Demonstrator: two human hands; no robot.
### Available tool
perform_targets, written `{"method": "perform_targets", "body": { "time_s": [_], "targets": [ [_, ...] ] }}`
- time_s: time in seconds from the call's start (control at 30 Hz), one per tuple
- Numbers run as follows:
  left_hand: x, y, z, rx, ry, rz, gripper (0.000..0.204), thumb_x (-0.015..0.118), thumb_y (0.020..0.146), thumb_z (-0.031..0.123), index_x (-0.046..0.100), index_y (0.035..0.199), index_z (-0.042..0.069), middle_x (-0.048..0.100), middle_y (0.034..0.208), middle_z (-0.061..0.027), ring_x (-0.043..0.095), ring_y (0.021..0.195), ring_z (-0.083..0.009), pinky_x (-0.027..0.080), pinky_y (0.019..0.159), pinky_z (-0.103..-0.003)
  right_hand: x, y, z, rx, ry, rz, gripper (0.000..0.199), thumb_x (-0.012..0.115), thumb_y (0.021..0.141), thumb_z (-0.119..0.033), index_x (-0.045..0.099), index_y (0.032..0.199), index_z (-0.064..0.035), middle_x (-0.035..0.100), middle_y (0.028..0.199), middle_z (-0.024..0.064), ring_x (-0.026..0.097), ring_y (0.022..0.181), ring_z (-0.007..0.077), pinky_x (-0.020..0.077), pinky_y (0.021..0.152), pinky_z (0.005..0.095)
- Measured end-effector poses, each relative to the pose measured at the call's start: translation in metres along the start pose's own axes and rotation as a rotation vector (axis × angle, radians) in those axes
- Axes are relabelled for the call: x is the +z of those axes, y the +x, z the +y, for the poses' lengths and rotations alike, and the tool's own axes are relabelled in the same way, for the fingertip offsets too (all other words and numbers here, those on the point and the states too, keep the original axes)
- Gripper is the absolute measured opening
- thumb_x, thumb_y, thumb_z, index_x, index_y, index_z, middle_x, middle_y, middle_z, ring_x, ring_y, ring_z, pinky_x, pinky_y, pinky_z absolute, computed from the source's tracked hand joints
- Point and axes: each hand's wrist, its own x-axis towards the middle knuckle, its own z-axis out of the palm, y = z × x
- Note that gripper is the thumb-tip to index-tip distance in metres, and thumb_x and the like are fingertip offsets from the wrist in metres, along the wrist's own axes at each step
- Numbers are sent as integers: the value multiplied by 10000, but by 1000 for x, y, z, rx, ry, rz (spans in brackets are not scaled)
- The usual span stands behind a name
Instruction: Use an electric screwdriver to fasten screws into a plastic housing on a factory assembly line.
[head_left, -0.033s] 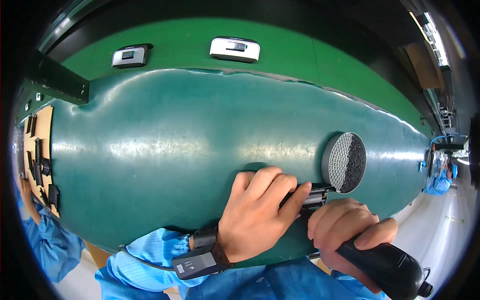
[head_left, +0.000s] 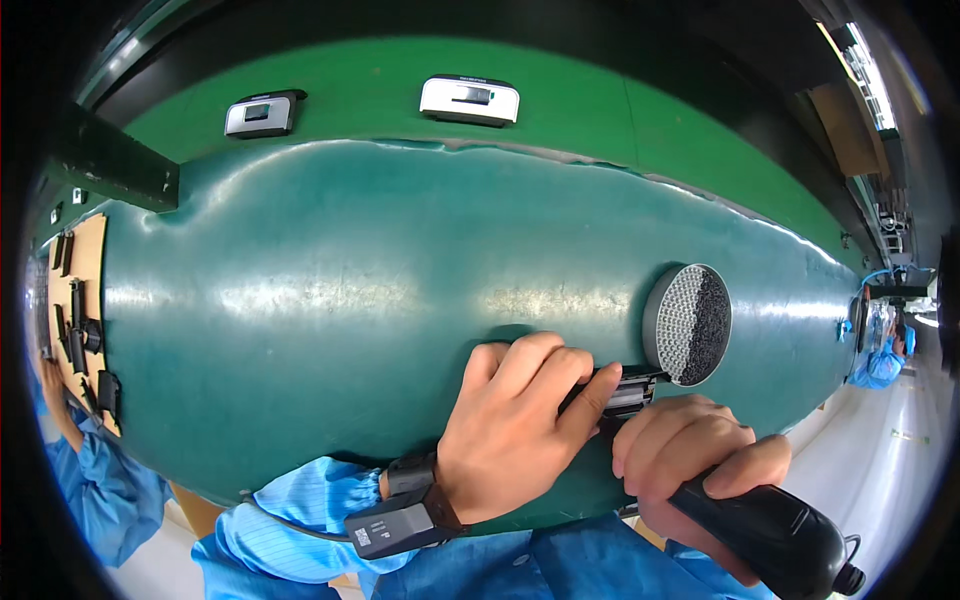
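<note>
My left hand (head_left: 515,425) is closed over a black casing part (head_left: 630,391) with a grey strip on it, pressing it against the green table mat. Most of that part is hidden under my fingers and palm. In my right hand (head_left: 690,455) is a black electric screwdriver (head_left: 775,530), tilted, its rear end toward the lower right. Its tip is hidden behind my fingers, close to the right end of the casing part. Just beyond that end stands a round grey screw tray (head_left: 655,335), its dimpled face partly covered with small black screws (head_left: 712,325).
Two white-and-black devices (head_left: 470,98) sit on the green strip past the mat's far edge. A dark post (head_left: 120,165) rises at the far left. Black parts lie on a tan board (head_left: 92,260) at left, beside a co-worker's blue sleeve (head_left: 100,480).
My right hand has shifted very slightly left with the electric screwdriver. My left hand and the casing part have stayed in place.
</note>
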Motion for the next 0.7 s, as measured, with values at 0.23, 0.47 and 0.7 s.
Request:
{"method": "perform_targets", "body": {
  "time_s": [0.23, 0.47, 0.7],
  "targets": [
    [-7, 3, -1, -3, -21, -49, 522, 880, 715, 225, 795, 1222, 132, 612, 1093, 19, 571, 1085, -230, 420, 872, -386, 2, -3, 5, 14, 129, 56, 318, 669, 1051, -336, 531, 1109, -55, 679, 766, 165, 643, 569, 302, 566, 532, 427],
    [-12, 5, 3, 2, 23, -121, 626, 927, 665, 255, 771, 1255, 116, 609, 1137, -20, 566, 1118, -266, 424, 901, -411, -49, 3, -13, -301, 110, 460, 740, 606, 947, -778, 493, 1260, -117, 590, 781, 87, 578, 553, 217, 512, 465, 372],
    [-16, 10, 6, -11, 73, -179, 751, 958, 645, 322, 737, 1325, 90, 627, 1160, -66, 565, 1134, -306, 437, 950, -436, -68, 7, 12, -183, 125, 373, 836, 591, 912, -836, 526, 1275, -86, 599, 794, 92, 579, 585, 215, 490, 490, 359]
  ]
}}
